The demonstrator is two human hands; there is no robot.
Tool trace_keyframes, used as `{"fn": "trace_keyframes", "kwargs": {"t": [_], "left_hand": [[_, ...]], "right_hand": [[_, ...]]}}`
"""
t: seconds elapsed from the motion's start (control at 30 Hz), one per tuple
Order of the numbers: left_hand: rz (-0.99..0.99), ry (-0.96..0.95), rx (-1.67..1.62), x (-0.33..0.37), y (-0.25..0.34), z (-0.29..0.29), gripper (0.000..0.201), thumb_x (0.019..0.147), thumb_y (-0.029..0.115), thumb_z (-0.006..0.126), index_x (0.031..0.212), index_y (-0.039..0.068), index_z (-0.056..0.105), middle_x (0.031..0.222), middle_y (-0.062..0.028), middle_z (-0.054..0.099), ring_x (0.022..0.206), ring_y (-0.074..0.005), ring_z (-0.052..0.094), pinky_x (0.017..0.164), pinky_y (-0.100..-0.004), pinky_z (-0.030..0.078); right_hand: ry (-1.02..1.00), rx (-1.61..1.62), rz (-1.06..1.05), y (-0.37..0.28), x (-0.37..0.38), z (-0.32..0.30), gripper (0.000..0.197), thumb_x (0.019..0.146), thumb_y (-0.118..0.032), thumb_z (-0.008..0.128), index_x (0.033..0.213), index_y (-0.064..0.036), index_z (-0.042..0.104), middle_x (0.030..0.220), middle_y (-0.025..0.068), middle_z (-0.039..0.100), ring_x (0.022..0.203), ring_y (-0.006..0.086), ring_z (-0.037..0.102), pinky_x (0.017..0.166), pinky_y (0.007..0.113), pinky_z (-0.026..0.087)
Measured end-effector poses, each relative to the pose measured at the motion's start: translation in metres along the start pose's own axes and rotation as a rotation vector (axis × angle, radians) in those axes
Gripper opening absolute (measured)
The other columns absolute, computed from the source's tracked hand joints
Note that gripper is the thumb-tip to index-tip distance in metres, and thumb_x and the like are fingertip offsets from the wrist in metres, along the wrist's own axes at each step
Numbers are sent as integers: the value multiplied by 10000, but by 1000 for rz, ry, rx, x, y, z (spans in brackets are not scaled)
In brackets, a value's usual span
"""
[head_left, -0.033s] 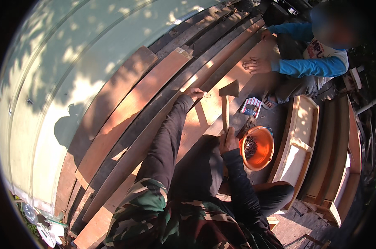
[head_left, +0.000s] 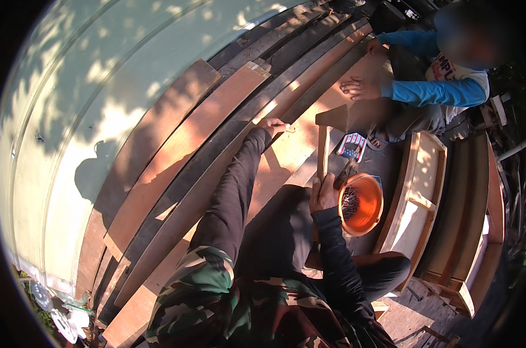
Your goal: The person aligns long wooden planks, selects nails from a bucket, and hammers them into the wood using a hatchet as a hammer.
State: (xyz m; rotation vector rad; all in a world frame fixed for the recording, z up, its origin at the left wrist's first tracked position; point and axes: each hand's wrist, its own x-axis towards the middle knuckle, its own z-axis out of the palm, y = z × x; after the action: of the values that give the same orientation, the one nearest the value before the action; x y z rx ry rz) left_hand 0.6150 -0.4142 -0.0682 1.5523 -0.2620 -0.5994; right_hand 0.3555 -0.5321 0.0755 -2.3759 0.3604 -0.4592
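My left hand rests low over a reddish plywood board, its fingertips pinched together at the board's surface. Whatever the fingers hold is too small to name; a small pale piece shows beside them. My right hand grips the wooden handle of a hatchet, its wedge-shaped dark head upward and to the right of my left hand. Right beside my right hand stands an orange bucket with many nails in it.
Long planks lie side by side on the left, along a pale corrugated sheet. A co-worker in blue sleeves sits at the far right, one hand flat on the board. Wooden frames stand right; a patterned slipper lies behind the bucket.
The hatchet and my right hand have shifted slightly to the right, and the hatchet head has turned and risen a little. My left hand stays nearly in place.
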Motion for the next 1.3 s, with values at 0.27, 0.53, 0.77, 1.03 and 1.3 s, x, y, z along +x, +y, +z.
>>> {"fn": "trace_keyframes", "kwargs": {"t": [0.27,0.53,0.77,1.03,1.3], "left_hand": [[4,-144,-94,-11,27,15,244,801,220,722,862,-12,681,805,-42,673,764,-100,595,735,-227,448],[9,-67,17,12,4,8,223,805,245,721,859,31,690,798,-28,661,750,-102,580,748,-251,448],[67,-59,3,-4,6,8,314,776,352,727,841,48,686,814,5,645,790,-110,561,755,-256,421],[23,25,166,7,7,-3,261,760,300,751,863,64,710,836,-46,683,853,-148,601,826,-283,437],[159,-59,122,14,-8,2,248,800,216,618,951,36,695,920,-25,686,888,-153,614,806,-241,431]], "right_hand": [[-94,-133,36,15,-5,2,146,934,-151,472,931,-28,395,626,207,499,545,440,516,458,448,392],[-282,-183,90,40,-3,22,181,907,-168,500,969,-26,404,699,258,570,591,487,553,546,534,437],[315,68,-121,-27,30,-32,158,941,-147,477,927,-19,385,594,189,479,501,426,481,460,425,395],[-45,-89,-92,26,15,-3,148,927,-150,478,935,-31,390,592,224,509,528,461,506,461,480,387],[-296,-330,108,35,2,22,187,917,-193,506,908,-47,388,621,229,554,568,460,556,478,521,398]]}}
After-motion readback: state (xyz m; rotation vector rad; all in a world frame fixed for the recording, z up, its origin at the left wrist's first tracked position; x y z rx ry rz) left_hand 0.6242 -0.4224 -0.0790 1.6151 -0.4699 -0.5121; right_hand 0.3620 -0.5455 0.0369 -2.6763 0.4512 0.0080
